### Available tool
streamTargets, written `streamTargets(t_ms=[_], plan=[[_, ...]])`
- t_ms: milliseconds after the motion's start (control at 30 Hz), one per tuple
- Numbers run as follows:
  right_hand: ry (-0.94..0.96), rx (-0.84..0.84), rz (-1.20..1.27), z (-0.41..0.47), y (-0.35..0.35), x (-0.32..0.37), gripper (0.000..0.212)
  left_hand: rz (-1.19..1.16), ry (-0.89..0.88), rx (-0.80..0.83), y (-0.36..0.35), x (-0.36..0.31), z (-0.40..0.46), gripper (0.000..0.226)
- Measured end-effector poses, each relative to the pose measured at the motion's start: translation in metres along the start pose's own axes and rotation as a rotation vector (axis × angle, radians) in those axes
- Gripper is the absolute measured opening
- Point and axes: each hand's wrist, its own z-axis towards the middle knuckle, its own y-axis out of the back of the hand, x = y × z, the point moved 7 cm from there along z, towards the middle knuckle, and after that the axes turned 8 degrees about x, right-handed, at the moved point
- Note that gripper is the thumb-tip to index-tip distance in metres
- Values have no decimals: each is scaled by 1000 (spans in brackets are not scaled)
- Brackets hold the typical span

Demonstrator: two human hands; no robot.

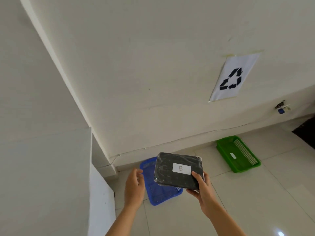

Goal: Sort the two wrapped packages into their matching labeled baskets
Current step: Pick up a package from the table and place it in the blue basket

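Observation:
My right hand (pixel 202 188) grips the near right corner of a black package (pixel 170 174) wrapped in clear film, with a white label reading "B" on top. The package hangs in the air above a blue basket (pixel 158 193) on the floor and hides much of it. My left hand (pixel 134 184) is just left of the package, fingers curled and apart, holding nothing. A green basket (pixel 238 154) with a small white label inside lies on the floor to the right, by the wall. Only this one package is in view.
A white wall runs behind both baskets, with a recycling-symbol sheet (pixel 233 77) taped to it. A white panel (pixel 100 198) stands at the left. A dark object (pixel 306 132) sits at the far right edge. The floor is pale tile.

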Motion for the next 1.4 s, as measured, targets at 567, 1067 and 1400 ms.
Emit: streamTargets(t_ms=[567,1067,1400], plan=[[-2,-8,18,402,82,-299,41,111,-42,-16,-247,377,237,41],[126,101,-126,523,48,-354,45,189,-69,-157,-315,455,290,76],[177,23,-205,580,24,-366,40,142,-73,-150,-310,456,299,75]])
